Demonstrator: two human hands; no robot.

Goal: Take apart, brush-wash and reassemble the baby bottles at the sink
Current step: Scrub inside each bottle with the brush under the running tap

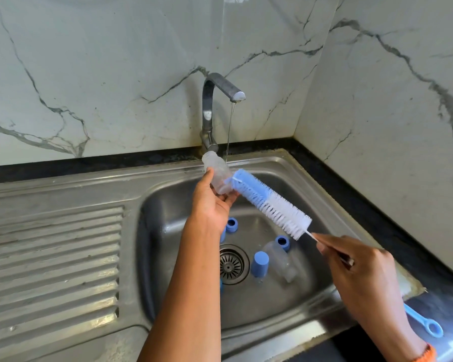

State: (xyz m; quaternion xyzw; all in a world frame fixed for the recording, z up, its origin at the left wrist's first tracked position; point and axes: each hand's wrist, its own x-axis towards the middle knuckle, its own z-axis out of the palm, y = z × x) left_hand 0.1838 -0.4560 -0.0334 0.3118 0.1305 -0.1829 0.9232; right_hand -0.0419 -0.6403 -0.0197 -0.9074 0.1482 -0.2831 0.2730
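Overhead, a marble-patterned wall (115,74) with grey veins fills the back and the right side, meeting in a corner behind the sink. Below it a dark counter (377,205) edges a steel sink (168,205), whose ribbed draining board (50,257) stretches to the left. A bent steel tap (212,100) rises at the back rim, and a thin stream of water (229,131) falls from its spout.

Over the basin, the left hand (212,202) grips a clear baby bottle (216,175), fingers and thumb curled round its lower body; the bottle tilts up and away towards the foot of the tap, just left of the stream. A long bottle brush (270,205), blue at its tip and white nearer the handle, lies slantwise with the blue end against the bottle's side. The right hand (361,270) pinches the brush's thin wire handle, with the fingers closed round it, above the basin's right rim.

Down in the basin, a second clear bottle (280,262) lies on its side to the right of the round drain (230,265). A blue cap (260,263) stands just beside it, near the drain. Two blue screw rings rest further back, one (232,225) close to the left wrist, the other (283,242) by the lying bottle's upper end. On the counter at the lower right lies a light blue handle with a loop (426,323), partly hidden by the right forearm. An orange band (426,355) circles the right wrist.
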